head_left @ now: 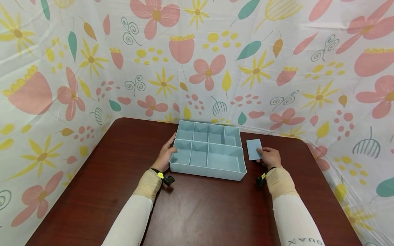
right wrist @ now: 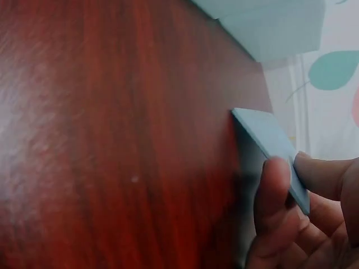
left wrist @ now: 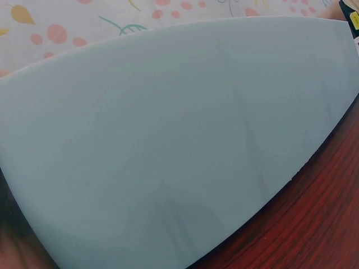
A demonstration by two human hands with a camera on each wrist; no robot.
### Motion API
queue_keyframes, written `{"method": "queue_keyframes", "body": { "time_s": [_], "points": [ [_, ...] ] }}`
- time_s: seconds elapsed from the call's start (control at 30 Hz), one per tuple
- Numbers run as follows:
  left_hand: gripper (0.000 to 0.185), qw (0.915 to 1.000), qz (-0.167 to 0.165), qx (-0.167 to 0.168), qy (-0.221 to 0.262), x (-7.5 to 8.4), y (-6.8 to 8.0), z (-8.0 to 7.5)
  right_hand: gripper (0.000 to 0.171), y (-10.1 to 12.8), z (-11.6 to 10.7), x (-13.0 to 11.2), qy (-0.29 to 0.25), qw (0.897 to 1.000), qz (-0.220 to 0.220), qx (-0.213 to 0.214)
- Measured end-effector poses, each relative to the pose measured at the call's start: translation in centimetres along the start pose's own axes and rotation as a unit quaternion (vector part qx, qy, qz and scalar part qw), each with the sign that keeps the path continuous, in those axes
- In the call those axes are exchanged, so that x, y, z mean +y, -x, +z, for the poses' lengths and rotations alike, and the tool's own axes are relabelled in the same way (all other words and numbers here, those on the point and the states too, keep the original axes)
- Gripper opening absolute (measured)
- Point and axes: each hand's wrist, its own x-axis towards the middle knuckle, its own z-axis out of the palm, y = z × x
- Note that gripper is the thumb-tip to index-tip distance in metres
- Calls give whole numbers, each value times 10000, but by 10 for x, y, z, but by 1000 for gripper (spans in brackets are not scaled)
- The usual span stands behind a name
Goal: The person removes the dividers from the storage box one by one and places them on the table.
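Two hands, one person, listed as they reach my monitor. Head view: left hand (head_left: 163, 158), arm stretched forward and inward, set along the left wall of a pale blue divided box (head_left: 207, 171), thumb over the rim and fingers along the outside; I log it as gripping that wall. Box: on the dark wood table (head_left: 197, 212), three compartments in the front section, four in the rear. Right hand (head_left: 271, 158), forearm stretched forward and leaning inward, pinching a small pale blue panel (head_left: 253, 148) by its right edge; panel just beside the box's right end, apart from it. Each wrist: one black strapped device (head_left: 168, 180). Each forearm: one white sleeve (head_left: 130, 218). Left wrist view: box's outer wall fills most of the frame, fingers too hidden for me to read their bend. Right wrist view: panel nearly edge-on, tilted, digits pressed to both faces; whether its far edge meets the table I cannot tell. Box corner: at the top.
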Motion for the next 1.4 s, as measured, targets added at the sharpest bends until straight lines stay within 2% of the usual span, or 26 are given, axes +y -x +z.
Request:
{"method": "queue_keyframes", "body": {
  "time_s": [0.17,0.27,0.4,0.83,1.4],
  "points": [
    [84,9998,130,113,-116,-6,0,1,55,-2,2,6,771,9958,-59,486],
    [84,9996,182,141,-152,-7,0,1,53,1,3,4,1257,9885,-189,814],
    [85,9995,211,141,-165,-6,-1,2,51,4,5,1,1619,9808,-241,1058],
    [85,9995,216,169,-154,-5,-2,2,53,-1,4,3,1680,9797,169,1077],
    [85,9996,174,176,-111,-4,-2,2,50,0,4,4,1762,9790,159,1009]
  ]
}}
